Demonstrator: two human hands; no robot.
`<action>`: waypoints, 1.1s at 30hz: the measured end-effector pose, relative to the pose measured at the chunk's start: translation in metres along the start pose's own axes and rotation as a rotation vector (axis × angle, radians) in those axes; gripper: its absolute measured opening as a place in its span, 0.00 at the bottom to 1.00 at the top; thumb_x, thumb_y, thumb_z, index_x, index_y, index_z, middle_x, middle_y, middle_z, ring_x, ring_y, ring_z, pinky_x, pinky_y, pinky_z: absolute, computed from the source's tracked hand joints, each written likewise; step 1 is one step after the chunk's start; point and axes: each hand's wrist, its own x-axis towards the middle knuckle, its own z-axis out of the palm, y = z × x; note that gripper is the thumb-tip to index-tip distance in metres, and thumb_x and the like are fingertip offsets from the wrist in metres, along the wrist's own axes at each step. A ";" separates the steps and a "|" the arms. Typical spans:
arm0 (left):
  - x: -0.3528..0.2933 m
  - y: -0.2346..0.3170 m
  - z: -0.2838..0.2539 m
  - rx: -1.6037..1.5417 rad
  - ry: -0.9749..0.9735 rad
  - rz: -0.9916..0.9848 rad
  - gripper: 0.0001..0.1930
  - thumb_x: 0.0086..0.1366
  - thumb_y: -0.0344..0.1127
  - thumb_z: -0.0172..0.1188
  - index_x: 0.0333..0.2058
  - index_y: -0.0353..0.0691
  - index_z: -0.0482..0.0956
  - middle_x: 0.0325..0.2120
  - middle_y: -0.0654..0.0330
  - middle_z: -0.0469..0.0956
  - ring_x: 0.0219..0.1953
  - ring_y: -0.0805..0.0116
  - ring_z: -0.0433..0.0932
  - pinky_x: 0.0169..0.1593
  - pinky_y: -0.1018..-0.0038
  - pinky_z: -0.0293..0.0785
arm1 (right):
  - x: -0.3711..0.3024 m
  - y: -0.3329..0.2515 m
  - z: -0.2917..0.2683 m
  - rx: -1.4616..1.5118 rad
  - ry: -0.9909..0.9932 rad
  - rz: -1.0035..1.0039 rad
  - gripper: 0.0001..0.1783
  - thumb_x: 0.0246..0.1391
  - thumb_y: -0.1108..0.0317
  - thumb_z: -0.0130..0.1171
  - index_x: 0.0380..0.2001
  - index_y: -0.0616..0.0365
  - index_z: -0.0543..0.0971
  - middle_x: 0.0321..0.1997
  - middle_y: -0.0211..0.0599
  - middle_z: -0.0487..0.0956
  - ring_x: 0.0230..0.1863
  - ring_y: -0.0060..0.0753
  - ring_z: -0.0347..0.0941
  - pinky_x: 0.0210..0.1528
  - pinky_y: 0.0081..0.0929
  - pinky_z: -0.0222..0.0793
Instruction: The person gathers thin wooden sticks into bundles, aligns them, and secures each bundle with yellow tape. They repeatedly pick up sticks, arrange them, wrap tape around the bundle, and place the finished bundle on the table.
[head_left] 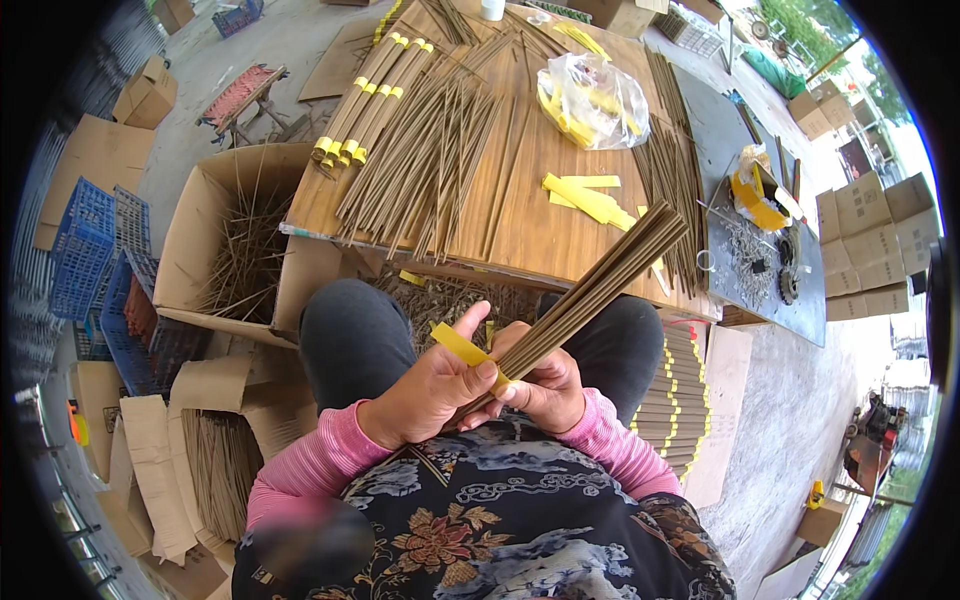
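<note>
A bundle of brown incense sticks slants up and to the right over my lap. Its lower end is gripped by my right hand, whose thumb presses at the edge of a yellow paper strip. My left hand pinches that strip against the bundle with its thumb, the index finger stretched out beyond it. One end of the strip sticks out free to the upper left. The fingers beneath the bundle are partly hidden.
Ahead stands a wooden table bearing loose sticks, yellow-banded bundles, yellow strips and a plastic bag. A cardboard box of sticks is at left. Banded bundles lie beside my right knee.
</note>
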 end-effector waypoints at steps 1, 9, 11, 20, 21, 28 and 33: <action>0.001 -0.001 -0.001 -0.016 0.005 -0.001 0.40 0.60 0.46 0.53 0.60 0.43 0.36 0.26 0.58 0.71 0.20 0.74 0.69 0.21 0.82 0.66 | 0.001 -0.001 0.000 -0.045 -0.001 -0.021 0.09 0.51 0.74 0.55 0.37 0.63 0.71 0.35 0.36 0.70 0.31 0.26 0.73 0.34 0.22 0.72; 0.001 -0.004 -0.009 -0.019 -0.020 -0.143 0.20 0.61 0.47 0.52 0.40 0.34 0.71 0.22 0.60 0.71 0.19 0.75 0.69 0.21 0.83 0.64 | 0.005 -0.004 -0.013 -0.422 -0.063 -0.185 0.08 0.49 0.72 0.58 0.34 0.64 0.74 0.34 0.36 0.70 0.28 0.27 0.71 0.36 0.25 0.71; -0.001 -0.001 -0.001 0.018 0.047 -0.108 0.18 0.62 0.48 0.50 0.35 0.36 0.73 0.21 0.63 0.71 0.18 0.79 0.67 0.20 0.85 0.61 | 0.003 -0.005 -0.008 -0.290 -0.007 -0.108 0.09 0.49 0.72 0.58 0.34 0.64 0.75 0.34 0.37 0.71 0.28 0.28 0.72 0.36 0.24 0.71; -0.001 0.009 0.007 0.251 0.135 0.067 0.14 0.65 0.43 0.47 0.35 0.37 0.74 0.20 0.68 0.70 0.19 0.84 0.65 0.21 0.87 0.60 | 0.019 -0.046 0.007 -0.029 0.173 0.377 0.11 0.53 0.74 0.52 0.38 0.71 0.69 0.32 0.41 0.76 0.32 0.29 0.75 0.35 0.23 0.72; -0.001 0.010 0.008 0.279 0.154 0.062 0.14 0.65 0.42 0.47 0.35 0.36 0.74 0.20 0.68 0.70 0.19 0.84 0.65 0.21 0.87 0.60 | 0.021 -0.046 0.007 -0.033 0.184 0.382 0.11 0.53 0.74 0.52 0.37 0.70 0.69 0.31 0.40 0.76 0.31 0.29 0.75 0.34 0.23 0.72; 0.006 0.003 0.003 0.897 0.181 0.553 0.13 0.65 0.36 0.47 0.40 0.31 0.71 0.23 0.62 0.71 0.21 0.77 0.69 0.24 0.82 0.65 | 0.020 -0.038 0.010 -0.094 0.290 0.358 0.10 0.51 0.72 0.54 0.34 0.67 0.70 0.28 0.34 0.76 0.29 0.21 0.72 0.32 0.17 0.69; 0.008 0.008 0.003 1.211 0.174 0.723 0.12 0.62 0.27 0.49 0.44 0.29 0.68 0.26 0.52 0.71 0.22 0.63 0.72 0.27 0.74 0.69 | 0.019 -0.037 0.011 -0.148 0.341 0.368 0.11 0.50 0.70 0.55 0.35 0.65 0.70 0.26 0.28 0.73 0.28 0.15 0.67 0.31 0.13 0.64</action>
